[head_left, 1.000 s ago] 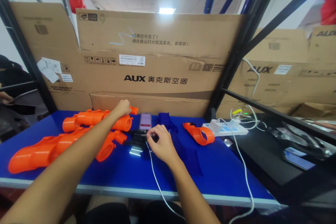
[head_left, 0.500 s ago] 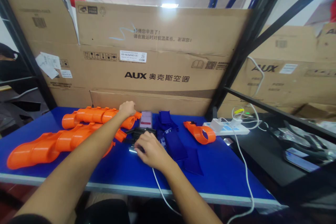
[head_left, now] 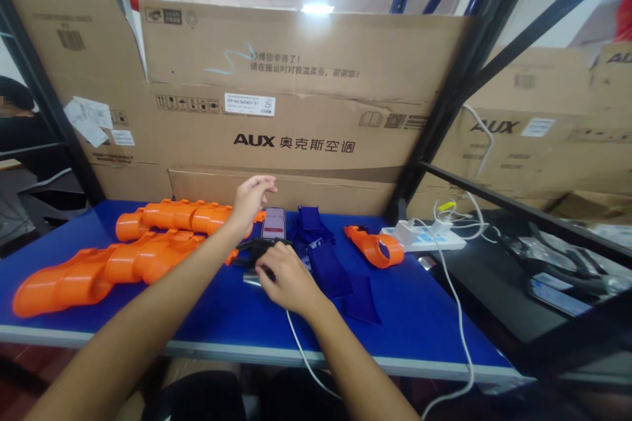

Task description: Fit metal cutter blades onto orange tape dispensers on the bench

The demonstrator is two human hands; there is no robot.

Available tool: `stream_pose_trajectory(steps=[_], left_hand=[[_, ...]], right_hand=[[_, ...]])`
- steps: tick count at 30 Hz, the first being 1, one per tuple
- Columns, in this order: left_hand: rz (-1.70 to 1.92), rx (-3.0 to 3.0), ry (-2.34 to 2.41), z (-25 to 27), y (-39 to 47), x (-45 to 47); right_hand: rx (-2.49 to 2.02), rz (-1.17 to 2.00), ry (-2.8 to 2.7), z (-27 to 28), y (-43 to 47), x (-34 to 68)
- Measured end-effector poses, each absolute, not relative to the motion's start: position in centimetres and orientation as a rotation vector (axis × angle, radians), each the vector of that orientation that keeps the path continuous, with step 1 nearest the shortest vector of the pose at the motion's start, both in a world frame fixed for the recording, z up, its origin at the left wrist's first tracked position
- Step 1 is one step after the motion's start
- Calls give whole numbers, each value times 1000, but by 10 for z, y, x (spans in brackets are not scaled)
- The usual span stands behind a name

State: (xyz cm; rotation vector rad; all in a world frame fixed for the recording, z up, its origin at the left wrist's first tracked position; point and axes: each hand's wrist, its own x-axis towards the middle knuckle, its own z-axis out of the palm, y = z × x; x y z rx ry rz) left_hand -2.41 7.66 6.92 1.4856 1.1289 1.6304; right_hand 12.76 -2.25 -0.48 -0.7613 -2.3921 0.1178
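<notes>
My left hand (head_left: 254, 200) is raised above the back of the table, between the orange pieces and the phone. Its fingers are apart and hold nothing. My right hand (head_left: 289, 279) rests low with curled fingers at a black object (head_left: 259, 248), whose kind I cannot make out. What those fingers grip is hidden. Behind that object, a phone (head_left: 274, 222) with a lit screen stands tilted. Several dark blue fabric-like pieces (head_left: 332, 270) lie to the right. On the left, two rows of orange curved plastic pieces (head_left: 168, 216) lie nested together.
A single orange looped strap-like piece (head_left: 382, 248) lies before a white power strip (head_left: 427, 237). White cables (head_left: 457, 302) hang over the front edge of the blue table (head_left: 419, 322). Cardboard (head_left: 306, 115) walls off the back. A person (head_left: 22, 122) is at far left.
My left hand has come up and to the right, away from the far orange row, and its fingers have opened out. My right hand has barely moved.
</notes>
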Motion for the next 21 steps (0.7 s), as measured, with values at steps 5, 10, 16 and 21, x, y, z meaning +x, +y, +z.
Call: stream_pose_trajectory(steps=[5, 10, 16, 21], left_hand=[[1710, 1608, 1007, 21, 30, -23], [1539, 2039, 1220, -20, 13, -41], [1198, 2447, 1005, -16, 2, -54], [1006, 2758, 875, -20, -5, -47]], right_hand=[[-703, 115, -2247, -2, -25, 128], [-739, 88, -2107, -2, -26, 130], [-752, 97, -1898, 2, -29, 139], [-888, -15, -1800, 12, -30, 178]])
